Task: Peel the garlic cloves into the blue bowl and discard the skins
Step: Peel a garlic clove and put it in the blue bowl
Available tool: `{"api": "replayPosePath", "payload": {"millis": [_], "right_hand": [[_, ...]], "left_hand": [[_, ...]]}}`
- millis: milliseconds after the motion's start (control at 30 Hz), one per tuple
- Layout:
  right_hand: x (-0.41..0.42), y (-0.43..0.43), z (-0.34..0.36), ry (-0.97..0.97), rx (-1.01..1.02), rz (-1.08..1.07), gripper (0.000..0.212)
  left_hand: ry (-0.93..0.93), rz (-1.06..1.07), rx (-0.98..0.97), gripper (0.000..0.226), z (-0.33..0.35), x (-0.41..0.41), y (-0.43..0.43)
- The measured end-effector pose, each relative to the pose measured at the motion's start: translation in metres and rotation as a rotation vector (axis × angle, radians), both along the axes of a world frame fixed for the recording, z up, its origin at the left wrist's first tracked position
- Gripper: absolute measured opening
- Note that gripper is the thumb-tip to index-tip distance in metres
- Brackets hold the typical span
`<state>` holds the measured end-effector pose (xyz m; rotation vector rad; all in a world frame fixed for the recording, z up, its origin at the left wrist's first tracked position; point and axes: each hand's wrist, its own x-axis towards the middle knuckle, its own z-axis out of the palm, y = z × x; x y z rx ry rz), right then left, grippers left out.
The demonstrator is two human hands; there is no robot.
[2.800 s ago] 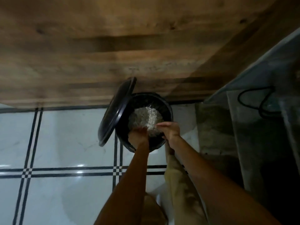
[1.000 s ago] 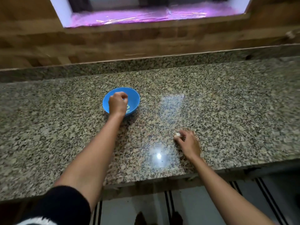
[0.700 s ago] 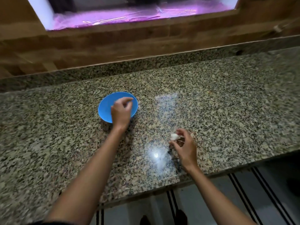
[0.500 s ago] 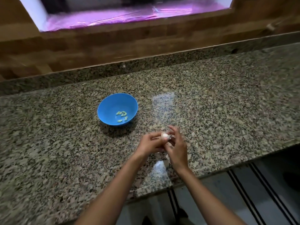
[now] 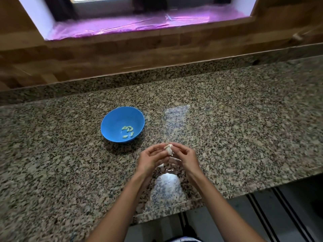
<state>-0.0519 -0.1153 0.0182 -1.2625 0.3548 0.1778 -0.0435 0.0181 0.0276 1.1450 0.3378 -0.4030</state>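
- Risk: the clove (image 5: 169, 149) is being worked in mid-air over the surface (image 5: 244, 137), near its front edge. If the grip slips while the skin is being pulled, I judge the clove could be dropping onto the surface, or rolling off to the floor (image 5: 262, 217).
- Risk: the skin looks thin and light. Flakes could be scattering as they come off. One pale scrap (image 5: 160, 165) seems to be lying just below the hands, though it is too small to be sure. Anything left there would be leaving the discard step undone.
- Risk: the bowl (image 5: 108, 119) is sitting up and to the left, apart from the hands, with a few peeled cloves (image 5: 128, 131) in it. Loose skin clinging to the clove could be travelling into it.
- Left hand (image 5: 150, 158): fingers (image 5: 156, 148) are curling in, tips pinching the clove's left side.
- Right hand (image 5: 187, 158): fingers (image 5: 180, 147) are arching over, tips pinching the clove's top and right side.
- Neither hand is touching the bowl or the surface.
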Motion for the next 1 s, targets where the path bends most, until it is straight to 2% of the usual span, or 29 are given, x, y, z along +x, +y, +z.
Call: {"api": "replayPosePath", "payload": {"millis": [133,233,300,467,533,700,833,1000], "right_hand": [[0.008,-0.001,-0.002,-0.026,-0.102,-0.041,0.011],[0.011,-0.004,0.003,0.029,0.016,-0.009,0.008],[0.013,-0.01,0.005,0.051,0.089,0.056,0.008],[0.011,-0.013,0.004,0.078,0.139,0.259,0.03],[0.008,-0.011,0.004,0.092,0.189,0.244,0.036],[0.001,-0.014,0.0,0.093,0.176,0.153,0.032],[-0.005,-0.014,-0.002,0.128,0.179,0.144,0.04],[-0.009,-0.017,-0.003,0.202,0.286,0.122,0.032]], "left_hand": [[-0.02,0.134,-0.017,0.027,0.0,-0.008,-0.017],[-0.031,0.187,-0.003,0.026,-0.001,-0.011,-0.02],[0.011,0.237,-0.072,0.025,-0.002,-0.01,-0.015],[0.005,0.199,-0.086,0.025,0.0,-0.009,-0.01],[-0.05,0.174,0.005,0.017,0.001,-0.011,-0.01],[-0.319,0.112,0.491,0.016,-0.003,-0.015,-0.008],[-0.332,0.034,0.576,0.013,0.0,-0.016,-0.004],[-0.382,-0.107,0.627,0.017,-0.001,-0.019,-0.002]]}}
